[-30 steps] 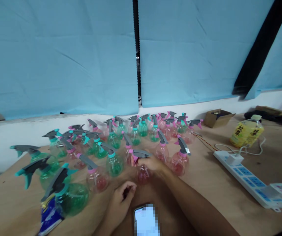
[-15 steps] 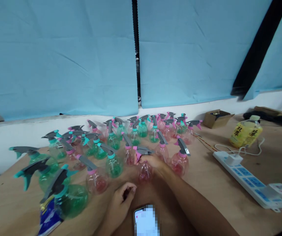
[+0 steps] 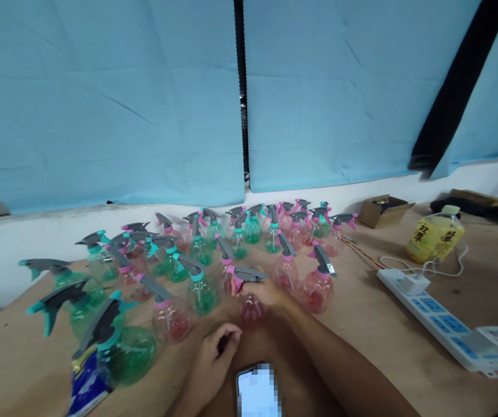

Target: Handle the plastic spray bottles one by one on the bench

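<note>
pink plastic forms the spray bottle (image 3: 252,313) at the clock's centre; it is upright, and the right hand (image 3: 261,291) has its fingers closed around the neck, under the grey head. from it, between seven and eight o'clock, the left hand (image 3: 215,353) has fingers half curled; whether they hold anything i cannot tell. a phone (image 3: 258,394) lies at six o'clock, a green bottle (image 3: 203,295) at nine.

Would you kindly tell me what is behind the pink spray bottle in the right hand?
Behind and slightly left of the held bottle stand another pink bottle and, farther back, a green bottle. The right hand covers whatever lies directly behind it.
</note>
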A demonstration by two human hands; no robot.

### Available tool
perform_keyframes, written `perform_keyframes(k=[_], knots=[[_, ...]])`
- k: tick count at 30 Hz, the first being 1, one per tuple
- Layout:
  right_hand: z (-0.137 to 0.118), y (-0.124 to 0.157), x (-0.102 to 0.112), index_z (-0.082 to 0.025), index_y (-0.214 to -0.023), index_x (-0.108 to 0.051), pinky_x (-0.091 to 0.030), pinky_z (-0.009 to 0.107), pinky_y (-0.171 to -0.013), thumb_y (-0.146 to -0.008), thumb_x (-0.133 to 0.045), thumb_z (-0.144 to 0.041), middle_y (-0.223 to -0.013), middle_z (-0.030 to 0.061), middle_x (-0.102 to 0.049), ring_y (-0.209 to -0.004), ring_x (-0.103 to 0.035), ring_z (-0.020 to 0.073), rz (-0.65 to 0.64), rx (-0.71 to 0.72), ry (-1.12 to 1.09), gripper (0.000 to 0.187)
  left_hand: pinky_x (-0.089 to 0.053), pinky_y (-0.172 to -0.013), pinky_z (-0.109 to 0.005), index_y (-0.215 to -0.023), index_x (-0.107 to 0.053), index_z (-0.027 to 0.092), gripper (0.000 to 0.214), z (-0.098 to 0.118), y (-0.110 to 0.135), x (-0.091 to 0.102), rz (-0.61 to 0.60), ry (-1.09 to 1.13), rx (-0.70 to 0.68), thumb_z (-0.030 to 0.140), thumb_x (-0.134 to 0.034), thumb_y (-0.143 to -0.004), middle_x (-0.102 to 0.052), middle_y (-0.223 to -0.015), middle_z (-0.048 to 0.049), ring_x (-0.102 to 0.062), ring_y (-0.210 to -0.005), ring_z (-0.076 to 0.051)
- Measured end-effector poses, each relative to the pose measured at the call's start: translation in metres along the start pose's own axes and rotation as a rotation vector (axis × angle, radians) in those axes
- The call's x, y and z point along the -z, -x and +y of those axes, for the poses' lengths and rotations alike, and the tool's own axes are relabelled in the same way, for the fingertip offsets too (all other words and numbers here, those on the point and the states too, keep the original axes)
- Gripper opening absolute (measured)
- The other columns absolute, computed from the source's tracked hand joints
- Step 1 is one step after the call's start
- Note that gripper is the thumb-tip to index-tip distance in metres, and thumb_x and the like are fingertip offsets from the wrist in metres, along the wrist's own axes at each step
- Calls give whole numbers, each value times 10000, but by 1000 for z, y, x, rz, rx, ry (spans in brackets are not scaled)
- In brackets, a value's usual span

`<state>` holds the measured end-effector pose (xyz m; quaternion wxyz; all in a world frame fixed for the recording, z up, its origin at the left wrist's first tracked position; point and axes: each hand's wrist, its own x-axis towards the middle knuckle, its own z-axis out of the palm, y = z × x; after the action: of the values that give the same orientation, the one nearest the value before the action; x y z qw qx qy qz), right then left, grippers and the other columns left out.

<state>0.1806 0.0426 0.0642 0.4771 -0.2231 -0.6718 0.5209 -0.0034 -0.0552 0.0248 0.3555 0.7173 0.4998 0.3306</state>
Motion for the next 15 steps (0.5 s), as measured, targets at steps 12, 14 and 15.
perform_keyframes(k=[12, 14, 15], knots=[[4, 0, -6, -204, -709, -687, -454, 258, -650, -669, -537, -156, -676, -12, -610, -680, -558, 151, 56, 14, 52, 162, -455, -717, -258, -870, -660, 203, 333, 5, 0, 2, 1, -7, 6, 469, -467, -920, -671, -794, -27, -596, -758, -182], [11, 0, -7, -212, -680, -666, -462, 263, -635, -678, -558, -178, -642, -15, -583, -666, -543, 157, 177, -4, 123, 113, -458, -724, -261, -861, -660, 202, 350, 4, 0, 2, 5, -3, 0, 483, -460, -920, -671, -793, -31, -595, -764, -186], [14, 0, -7, -213, -667, -653, -458, 259, -617, -682, -568, -190, -622, -20, -564, -651, -529, 153, 251, -11, 158, 89, -458, -720, -260, -855, -659, 201, 358, 3, 0, 2, 9, -2, 2, 492, -460, -918, -667, -788, -32, -593, -763, -186]])
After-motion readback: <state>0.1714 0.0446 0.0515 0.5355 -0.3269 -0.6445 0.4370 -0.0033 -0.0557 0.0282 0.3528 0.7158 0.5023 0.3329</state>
